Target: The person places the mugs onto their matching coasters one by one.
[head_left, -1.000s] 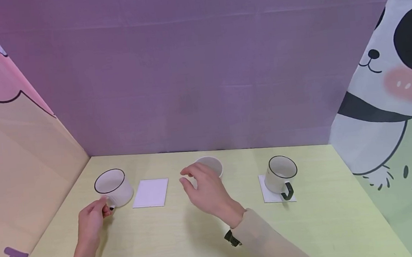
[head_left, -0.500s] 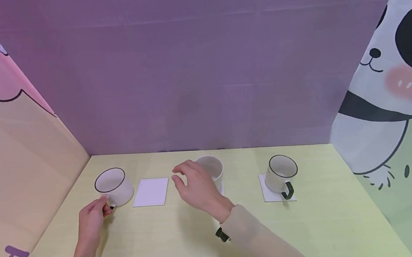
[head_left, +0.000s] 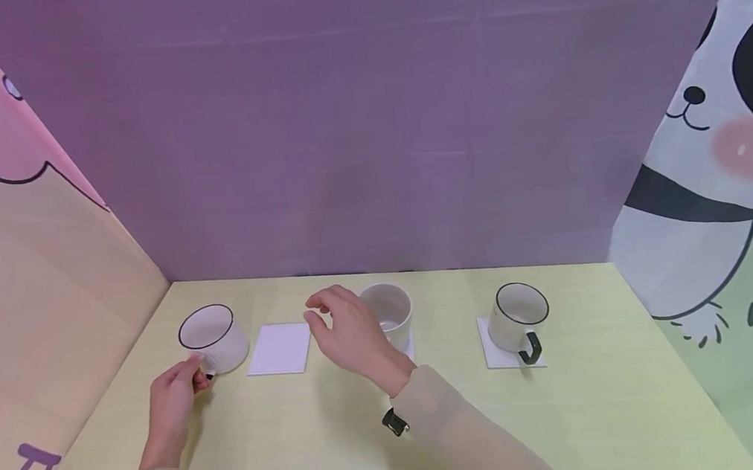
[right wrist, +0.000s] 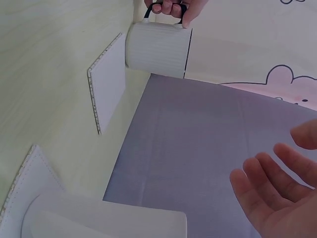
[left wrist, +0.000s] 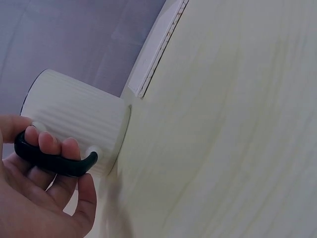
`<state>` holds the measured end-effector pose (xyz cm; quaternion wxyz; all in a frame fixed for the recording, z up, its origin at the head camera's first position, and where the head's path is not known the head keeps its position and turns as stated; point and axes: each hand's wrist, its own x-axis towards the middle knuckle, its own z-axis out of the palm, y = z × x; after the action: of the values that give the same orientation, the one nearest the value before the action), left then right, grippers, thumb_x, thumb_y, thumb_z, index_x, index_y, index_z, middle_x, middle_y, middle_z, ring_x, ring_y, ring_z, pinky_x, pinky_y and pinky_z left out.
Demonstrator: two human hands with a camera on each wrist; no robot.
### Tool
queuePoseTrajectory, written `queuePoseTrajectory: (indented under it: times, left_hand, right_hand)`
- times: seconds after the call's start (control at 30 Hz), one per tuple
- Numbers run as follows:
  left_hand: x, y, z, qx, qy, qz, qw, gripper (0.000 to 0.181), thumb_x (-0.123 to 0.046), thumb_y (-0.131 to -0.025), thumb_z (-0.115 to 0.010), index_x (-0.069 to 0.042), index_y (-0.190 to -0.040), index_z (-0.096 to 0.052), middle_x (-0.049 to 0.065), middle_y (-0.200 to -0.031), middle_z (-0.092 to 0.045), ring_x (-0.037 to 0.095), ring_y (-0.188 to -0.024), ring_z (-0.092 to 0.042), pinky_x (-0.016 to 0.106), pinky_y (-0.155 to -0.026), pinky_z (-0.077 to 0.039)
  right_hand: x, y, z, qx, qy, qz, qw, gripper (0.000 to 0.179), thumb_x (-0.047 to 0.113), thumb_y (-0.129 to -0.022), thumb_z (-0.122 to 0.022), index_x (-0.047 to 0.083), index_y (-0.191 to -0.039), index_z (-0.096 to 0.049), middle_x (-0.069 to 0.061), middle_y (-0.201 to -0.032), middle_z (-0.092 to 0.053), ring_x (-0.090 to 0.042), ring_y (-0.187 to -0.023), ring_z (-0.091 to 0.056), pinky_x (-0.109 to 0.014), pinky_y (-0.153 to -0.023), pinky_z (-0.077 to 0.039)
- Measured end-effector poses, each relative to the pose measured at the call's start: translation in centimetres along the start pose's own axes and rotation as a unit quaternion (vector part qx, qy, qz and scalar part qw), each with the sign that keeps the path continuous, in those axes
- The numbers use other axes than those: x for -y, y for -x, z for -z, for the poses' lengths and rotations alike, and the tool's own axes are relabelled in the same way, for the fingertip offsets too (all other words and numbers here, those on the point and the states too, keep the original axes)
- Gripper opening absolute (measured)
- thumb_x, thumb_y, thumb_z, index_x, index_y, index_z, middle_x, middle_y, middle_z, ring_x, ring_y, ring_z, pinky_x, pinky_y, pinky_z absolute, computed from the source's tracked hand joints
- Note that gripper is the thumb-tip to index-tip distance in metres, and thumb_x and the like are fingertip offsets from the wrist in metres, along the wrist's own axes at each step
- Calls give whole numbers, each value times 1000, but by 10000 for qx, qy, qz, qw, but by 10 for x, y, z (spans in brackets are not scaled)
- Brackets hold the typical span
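My left hand grips the dark handle of a white, black-rimmed mug at the left of the table. Its fingers pass through the handle, and the mug stands upright. Right of it lies a bare white square coaster. My right hand is in the air, fingers loosely bent and holding nothing, between that coaster and a white mug in the middle. This middle mug stands on another coaster, partly hidden behind the hand in the head view.
At the right, a third white mug with a black handle stands on a coaster. A purple backdrop rises behind the pale wooden table. Printed cloth walls with cartoon animals flank it.
My right hand has moved left, away from the middle mug, uncovering more of it. The left hand keeps its hold on the handle, and that mug stays in place.
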<state>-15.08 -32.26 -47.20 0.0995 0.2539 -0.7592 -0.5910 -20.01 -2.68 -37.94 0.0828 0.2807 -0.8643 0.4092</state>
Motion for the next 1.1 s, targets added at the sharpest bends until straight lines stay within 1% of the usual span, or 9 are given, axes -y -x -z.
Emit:
queuePoseTrajectory:
  times: [0.1,0.3,0.4,0.5,0.67,0.83,1.1]
  left_hand:
    - [0,-1,-3,1,13,-8,10000,43,-33,-107,-50,4,-89,-63,-3,-74,-55,10,-74,-55,20,-72,-49]
    - [1,-1,-2,64,-18,65,10000,44,-35,-107,-49,2,-88,-63,-3,-74,-55,11,-76,-54,21,-73,-49]
    - [1,-1,-1,46,-71,44,10000,45,-35,-108,-48,2,-87,-63,-3,-74,-54,12,-77,-54,21,-73,-48]
    - [1,-1,0,56,-70,10,10000,46,-35,-108,-48,2,-87,-63,-3,-74,-54,12,-77,-54,21,-74,-48]
    - [1,-2,-1,80,-15,72,9999,45,-35,-108,-49,1,-86,-63,-4,-73,-54,11,-77,-54,21,-74,-48]
    - [0,-2,-2,120,16,52,9999,45,-36,-107,-49,0,-85,-63,-4,-73,-54,12,-77,-53,22,-75,-48]
    - [2,0,0,62,-65,10,10000,46,-35,-108,-48,1,-84,-63,-3,-74,-54,11,-76,-53,21,-74,-48]
  right_hand:
    - [0,-3,0,-2,33,27,10000,23,22,-102,-57,9,-115,-70,0,-111,-67,-16,-101,-60,-26,-89,-49]
    - [-1,-7,-7,67,152,-66,9998,24,24,-102,-56,10,-115,-70,2,-111,-67,-13,-100,-59,-25,-88,-49]
    - [-2,-10,-10,108,115,-129,9998,23,24,-102,-56,11,-115,-70,2,-111,-66,-13,-100,-59,-25,-88,-49]
    - [-3,-12,-13,99,114,-169,9997,22,24,-102,-56,11,-114,-70,1,-110,-66,-13,-100,-60,-26,-87,-49]
    - [-6,-15,-19,182,166,-205,9995,21,24,-102,-56,12,-112,-70,2,-109,-66,-16,-102,-63,-25,-87,-50]
    - [-6,-18,-24,204,130,-248,9994,21,24,-102,-57,13,-113,-70,2,-110,-66,-16,-103,-63,-26,-87,-50]
    - [-5,-22,-35,325,149,-157,9992,23,25,-102,-57,12,-116,-70,-1,-113,-67,-16,-104,-63,-25,-87,-50]
